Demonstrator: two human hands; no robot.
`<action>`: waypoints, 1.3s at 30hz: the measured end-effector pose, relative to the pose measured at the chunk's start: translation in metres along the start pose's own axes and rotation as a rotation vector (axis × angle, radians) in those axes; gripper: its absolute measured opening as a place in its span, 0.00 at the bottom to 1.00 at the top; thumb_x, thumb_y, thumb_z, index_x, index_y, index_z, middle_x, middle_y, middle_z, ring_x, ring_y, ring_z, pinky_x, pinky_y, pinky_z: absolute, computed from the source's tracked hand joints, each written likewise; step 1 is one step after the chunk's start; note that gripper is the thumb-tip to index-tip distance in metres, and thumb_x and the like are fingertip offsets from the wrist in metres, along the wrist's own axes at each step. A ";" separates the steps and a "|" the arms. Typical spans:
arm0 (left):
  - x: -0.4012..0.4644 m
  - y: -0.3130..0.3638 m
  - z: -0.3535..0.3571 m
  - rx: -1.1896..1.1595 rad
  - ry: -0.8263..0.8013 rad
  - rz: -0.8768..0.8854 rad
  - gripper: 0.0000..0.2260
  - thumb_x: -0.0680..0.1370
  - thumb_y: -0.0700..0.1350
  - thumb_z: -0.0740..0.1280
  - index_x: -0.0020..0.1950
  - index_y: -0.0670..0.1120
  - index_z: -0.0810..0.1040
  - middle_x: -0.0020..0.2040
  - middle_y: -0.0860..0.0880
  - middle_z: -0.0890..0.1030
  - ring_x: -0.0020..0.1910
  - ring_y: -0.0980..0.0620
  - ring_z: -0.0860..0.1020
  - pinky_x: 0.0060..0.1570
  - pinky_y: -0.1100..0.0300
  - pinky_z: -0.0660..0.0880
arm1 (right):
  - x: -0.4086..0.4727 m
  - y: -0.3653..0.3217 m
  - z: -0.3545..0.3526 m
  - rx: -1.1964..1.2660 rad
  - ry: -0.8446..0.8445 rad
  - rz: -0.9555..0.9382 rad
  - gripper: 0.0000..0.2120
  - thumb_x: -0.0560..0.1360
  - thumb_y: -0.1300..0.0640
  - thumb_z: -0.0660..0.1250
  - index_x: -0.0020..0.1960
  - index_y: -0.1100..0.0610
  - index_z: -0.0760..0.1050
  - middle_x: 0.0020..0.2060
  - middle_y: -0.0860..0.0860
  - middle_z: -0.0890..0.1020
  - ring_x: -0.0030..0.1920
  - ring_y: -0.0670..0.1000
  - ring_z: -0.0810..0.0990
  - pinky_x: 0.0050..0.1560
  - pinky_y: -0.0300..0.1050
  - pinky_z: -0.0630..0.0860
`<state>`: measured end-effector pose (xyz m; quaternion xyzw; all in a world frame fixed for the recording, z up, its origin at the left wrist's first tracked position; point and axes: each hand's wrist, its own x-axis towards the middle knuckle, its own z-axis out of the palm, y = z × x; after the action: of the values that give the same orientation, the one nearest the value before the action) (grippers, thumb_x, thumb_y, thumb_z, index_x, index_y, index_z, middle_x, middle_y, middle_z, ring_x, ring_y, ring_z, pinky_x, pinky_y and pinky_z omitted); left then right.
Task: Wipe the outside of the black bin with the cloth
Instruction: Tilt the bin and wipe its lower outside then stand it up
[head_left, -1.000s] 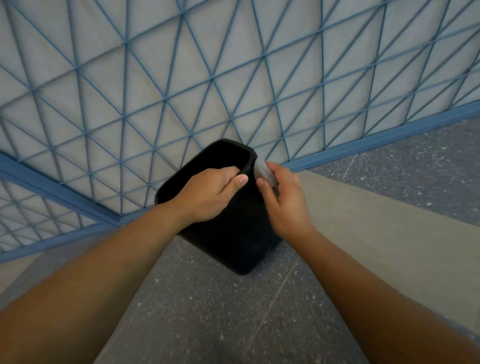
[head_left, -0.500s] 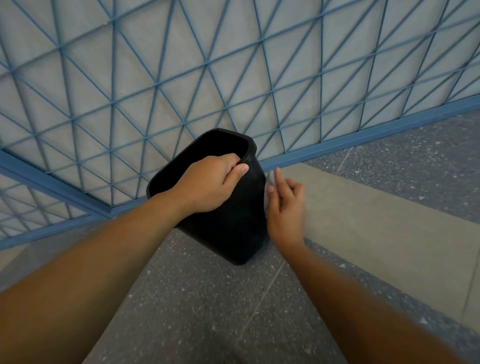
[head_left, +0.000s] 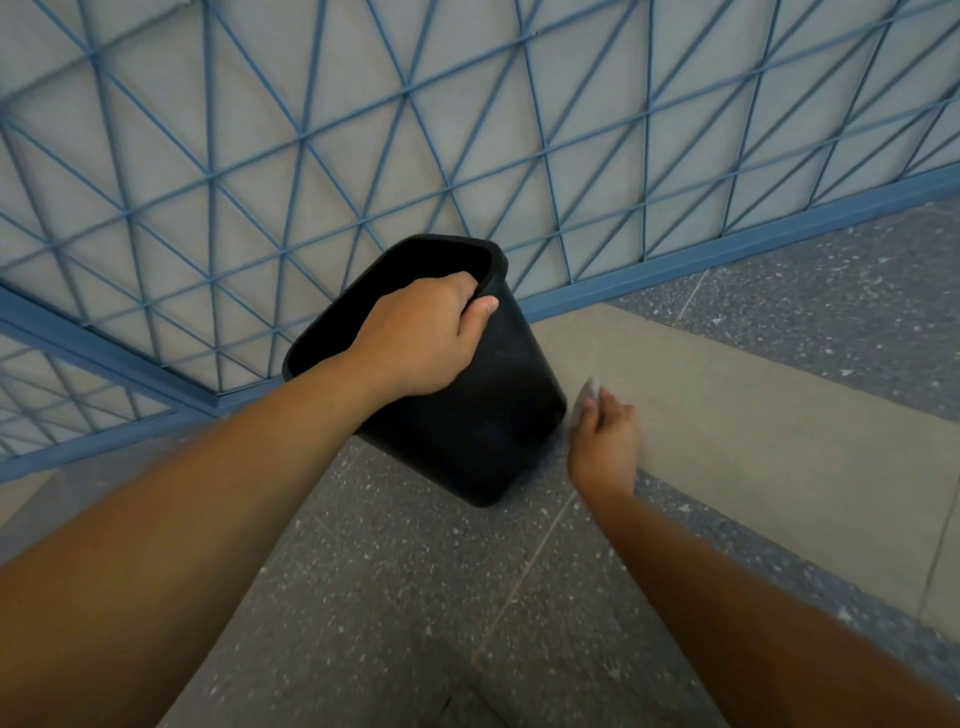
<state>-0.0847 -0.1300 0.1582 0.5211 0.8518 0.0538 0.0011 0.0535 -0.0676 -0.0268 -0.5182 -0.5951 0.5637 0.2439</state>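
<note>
A blue lattice fence (head_left: 363, 130) stands behind the black bin (head_left: 483, 415), which tilts above the speckled floor (head_left: 395, 597) beside a plain grey strip (head_left: 753, 415). No writing shows. The left hand (head_left: 421, 338) grips the bin's near rim, fingers inside, thumb outside. The right hand (head_left: 605, 441), blurred, pinches a pale cloth (head_left: 589, 395) against the bin's lower right side.

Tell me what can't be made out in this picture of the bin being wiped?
- Cloth: only a pale, motion-blurred scrap shows above the right hand.
- Black bin: its far sides face away; the inside is dark, contents unknowable.
- Left hand: fingertips hidden inside the rim.
</note>
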 end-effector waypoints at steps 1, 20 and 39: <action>0.001 0.002 0.000 0.004 -0.001 -0.009 0.17 0.83 0.55 0.57 0.36 0.51 0.63 0.31 0.52 0.70 0.29 0.52 0.68 0.32 0.54 0.60 | -0.004 -0.004 -0.002 0.036 0.048 -0.016 0.19 0.85 0.58 0.58 0.73 0.65 0.71 0.61 0.65 0.76 0.62 0.62 0.76 0.61 0.39 0.65; 0.004 0.009 0.010 -0.127 0.039 -0.207 0.19 0.82 0.53 0.58 0.33 0.49 0.64 0.29 0.50 0.70 0.29 0.50 0.70 0.29 0.55 0.60 | -0.017 -0.013 0.014 0.238 0.056 0.138 0.17 0.84 0.53 0.59 0.65 0.61 0.77 0.57 0.58 0.81 0.58 0.56 0.81 0.63 0.58 0.78; -0.001 0.016 0.015 -0.124 0.069 -0.174 0.17 0.81 0.52 0.61 0.34 0.49 0.65 0.29 0.51 0.70 0.28 0.52 0.70 0.28 0.56 0.59 | 0.026 0.007 0.017 -0.256 -0.135 0.099 0.22 0.85 0.46 0.54 0.59 0.61 0.80 0.56 0.63 0.81 0.55 0.63 0.81 0.59 0.53 0.76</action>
<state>-0.0690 -0.1225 0.1449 0.4420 0.8883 0.1241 0.0084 0.0323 -0.0525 -0.0454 -0.5350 -0.6509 0.5279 0.1071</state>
